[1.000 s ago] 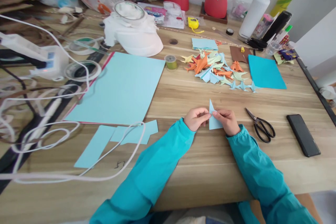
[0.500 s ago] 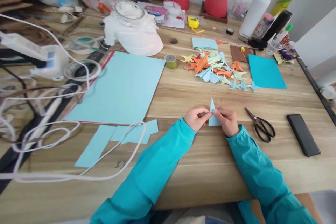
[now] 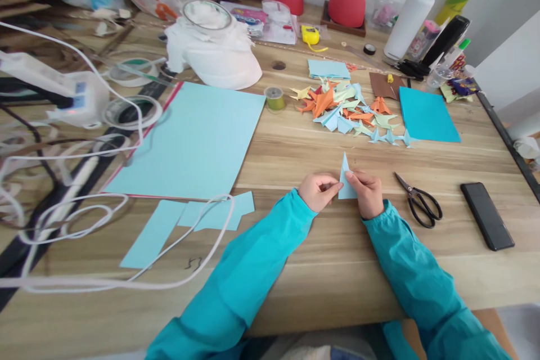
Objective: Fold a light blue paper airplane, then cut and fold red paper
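Observation:
Between my hands is a small folded piece of light blue paper (image 3: pixel 347 192), its narrow point turned away from me. My left hand (image 3: pixel 317 191) pinches the paper's left edge between thumb and fingers. On the other side, my right hand (image 3: pixel 366 190) grips it with the thumb lying on top. Just right of that hand lies a pair of black-handled scissors (image 3: pixel 421 202), blades slightly apart. Beyond my hands sits a pile of folded paper cranes (image 3: pixel 333 106) in orange, pale green and light blue.
Large light blue sheets (image 3: pixel 198 140) lie at left, with cut paper pieces (image 3: pixel 154 233) and a looped white cable (image 3: pixel 219 236) nearer me. A phone (image 3: pixel 487 216) is at right. Behind are a thread spool (image 3: pixel 275 99), a blue paper stack (image 3: pixel 429 115) and a white cap (image 3: pixel 223 62).
The folded paper has shifted slightly right and away from me. My right thumb has moved up along it, and my left fingers have moved a little right with the paper.

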`<action>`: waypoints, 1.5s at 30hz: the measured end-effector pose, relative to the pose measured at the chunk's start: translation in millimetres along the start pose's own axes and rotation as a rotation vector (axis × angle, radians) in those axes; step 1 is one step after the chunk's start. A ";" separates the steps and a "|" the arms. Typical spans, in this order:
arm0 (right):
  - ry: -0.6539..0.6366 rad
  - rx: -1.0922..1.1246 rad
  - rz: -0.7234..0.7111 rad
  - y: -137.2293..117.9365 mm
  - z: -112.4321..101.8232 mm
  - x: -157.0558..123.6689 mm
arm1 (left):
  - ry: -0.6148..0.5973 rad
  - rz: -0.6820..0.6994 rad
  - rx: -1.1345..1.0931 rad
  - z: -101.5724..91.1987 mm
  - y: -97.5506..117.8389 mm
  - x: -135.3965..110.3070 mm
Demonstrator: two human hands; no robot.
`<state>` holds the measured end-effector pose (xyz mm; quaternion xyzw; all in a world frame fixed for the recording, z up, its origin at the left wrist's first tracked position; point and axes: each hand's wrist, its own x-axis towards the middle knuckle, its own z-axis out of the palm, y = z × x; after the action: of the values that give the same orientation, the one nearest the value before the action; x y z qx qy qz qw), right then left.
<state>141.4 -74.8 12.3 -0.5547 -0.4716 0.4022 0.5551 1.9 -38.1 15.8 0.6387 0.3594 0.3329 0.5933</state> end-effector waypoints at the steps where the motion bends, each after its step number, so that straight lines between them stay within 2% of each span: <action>1: 0.013 0.015 0.009 0.8 0.1 0.3 | -0.011 0.007 0.004 -0.1 0.2 -0.2; 10: 0.113 0.081 0.058 6.0 0.7 2.6 | -0.092 0.020 0.039 -1.7 1.8 -1.6; 13: 0.182 0.104 0.094 10.3 -0.1 4.3 | -0.138 0.041 0.053 -3.2 2.6 -2.1; 15: 0.208 0.114 0.099 11.4 -0.6 4.8 | -0.122 0.043 0.044 -3.8 1.7 -2.1; 20: 0.069 0.035 0.050 3.6 0.3 2.3 | 0.046 -0.081 -0.171 -2.4 -1.8 0.2; 25: -0.033 -0.070 -0.050 -4.9 2.4 -0.2 | 0.130 -0.038 -0.198 1.3 -1.2 2.2; 31: -0.043 -0.078 -0.041 -3.8 2.0 0.0 | 0.093 -0.013 -0.168 0.1 -0.9 1.2; 40: -0.004 0.222 0.074 2.7 0.5 3.4 | 0.046 0.036 -0.079 0.6 -1.7 1.6; 45: 0.112 0.260 0.121 4.0 1.3 4.5 | 0.024 0.107 0.029 0.6 -0.9 0.6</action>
<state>141.6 -69.9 8.6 -0.5269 -0.3496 0.4609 0.6227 2.6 -37.9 14.9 0.6617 0.3366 0.3665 0.5608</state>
